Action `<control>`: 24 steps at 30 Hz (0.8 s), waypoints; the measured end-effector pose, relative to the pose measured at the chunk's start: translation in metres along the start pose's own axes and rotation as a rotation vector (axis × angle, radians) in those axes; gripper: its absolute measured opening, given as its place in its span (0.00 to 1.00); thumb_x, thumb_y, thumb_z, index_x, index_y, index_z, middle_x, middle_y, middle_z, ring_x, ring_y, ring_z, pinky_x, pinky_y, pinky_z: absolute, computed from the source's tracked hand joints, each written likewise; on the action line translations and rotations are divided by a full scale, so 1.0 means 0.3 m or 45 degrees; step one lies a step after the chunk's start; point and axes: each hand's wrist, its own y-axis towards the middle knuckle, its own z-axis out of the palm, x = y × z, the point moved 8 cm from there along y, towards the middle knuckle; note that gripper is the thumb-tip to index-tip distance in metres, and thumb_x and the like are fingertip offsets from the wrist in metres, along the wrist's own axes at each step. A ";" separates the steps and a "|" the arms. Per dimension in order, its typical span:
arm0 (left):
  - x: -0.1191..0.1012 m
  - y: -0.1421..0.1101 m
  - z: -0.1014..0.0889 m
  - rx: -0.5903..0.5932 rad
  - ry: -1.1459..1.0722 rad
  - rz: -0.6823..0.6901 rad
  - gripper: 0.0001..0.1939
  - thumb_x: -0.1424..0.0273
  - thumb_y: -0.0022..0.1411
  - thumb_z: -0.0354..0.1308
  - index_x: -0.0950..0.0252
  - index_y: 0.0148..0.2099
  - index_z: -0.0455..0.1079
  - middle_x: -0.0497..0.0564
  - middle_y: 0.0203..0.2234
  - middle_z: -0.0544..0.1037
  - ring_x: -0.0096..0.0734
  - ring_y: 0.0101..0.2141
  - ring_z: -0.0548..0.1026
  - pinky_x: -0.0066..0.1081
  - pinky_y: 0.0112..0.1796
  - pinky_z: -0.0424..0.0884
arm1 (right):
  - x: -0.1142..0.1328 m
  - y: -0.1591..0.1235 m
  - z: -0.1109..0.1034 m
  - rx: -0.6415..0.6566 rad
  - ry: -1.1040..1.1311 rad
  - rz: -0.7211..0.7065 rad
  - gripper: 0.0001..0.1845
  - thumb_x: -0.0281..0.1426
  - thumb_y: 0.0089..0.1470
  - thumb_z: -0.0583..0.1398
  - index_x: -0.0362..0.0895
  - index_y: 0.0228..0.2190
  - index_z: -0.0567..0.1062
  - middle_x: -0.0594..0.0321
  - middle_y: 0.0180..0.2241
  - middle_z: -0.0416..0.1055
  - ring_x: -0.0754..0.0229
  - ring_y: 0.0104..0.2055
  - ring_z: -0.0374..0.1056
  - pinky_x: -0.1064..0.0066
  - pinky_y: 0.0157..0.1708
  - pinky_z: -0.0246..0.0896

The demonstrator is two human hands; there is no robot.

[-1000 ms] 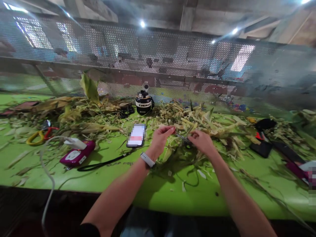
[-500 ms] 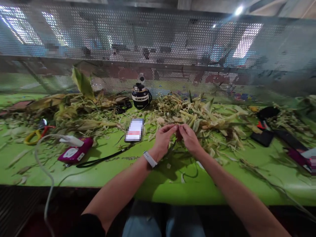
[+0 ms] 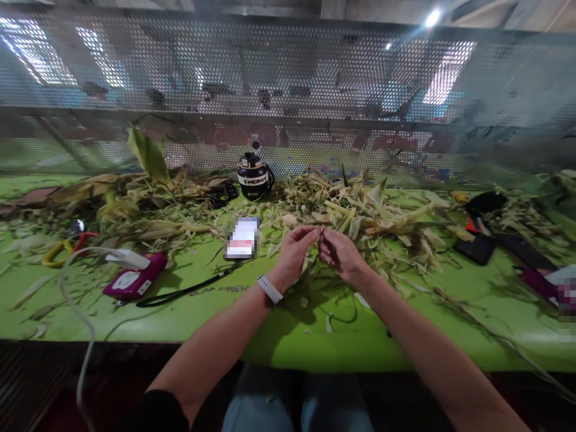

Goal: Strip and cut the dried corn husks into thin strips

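My left hand (image 3: 297,252), with a pale band (image 3: 270,289) on its wrist, is closed in a pinch, thumb and forefinger pressed together. Right beside it my right hand (image 3: 339,253) is pinched too, its fingertips meeting those of the left. Whatever lies between the fingertips is too small to make out. Both hands are above the green table (image 3: 315,348), just in front of a heap of dry corn husks (image 3: 360,207). A phone (image 3: 242,239) with a lit screen lies to the left of my hands.
A black jug marked ENERGY (image 3: 254,177) stands behind the phone. A purple power bank (image 3: 135,279) with a white cable and a black strap (image 3: 184,291) lie at left, near yellow-handled scissors (image 3: 58,253). More husks (image 3: 121,195) spread behind them. A perforated metal screen (image 3: 288,78) rises at the back.
My hands stay together at nearly the same spot. The right hand's fingers have turned and shifted slightly against the left fingertips. The whole view has moved a little.
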 end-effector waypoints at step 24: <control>-0.187 0.057 -0.049 0.057 0.673 0.180 0.15 0.61 0.45 0.66 0.64 0.34 0.74 0.49 0.27 0.76 0.27 0.29 0.71 0.27 0.34 0.65 | 0.087 0.019 -0.086 -0.196 -0.538 -0.405 0.22 0.54 0.49 0.54 0.48 0.25 0.61 0.70 0.19 0.59 0.66 0.18 0.54 0.72 0.18 0.52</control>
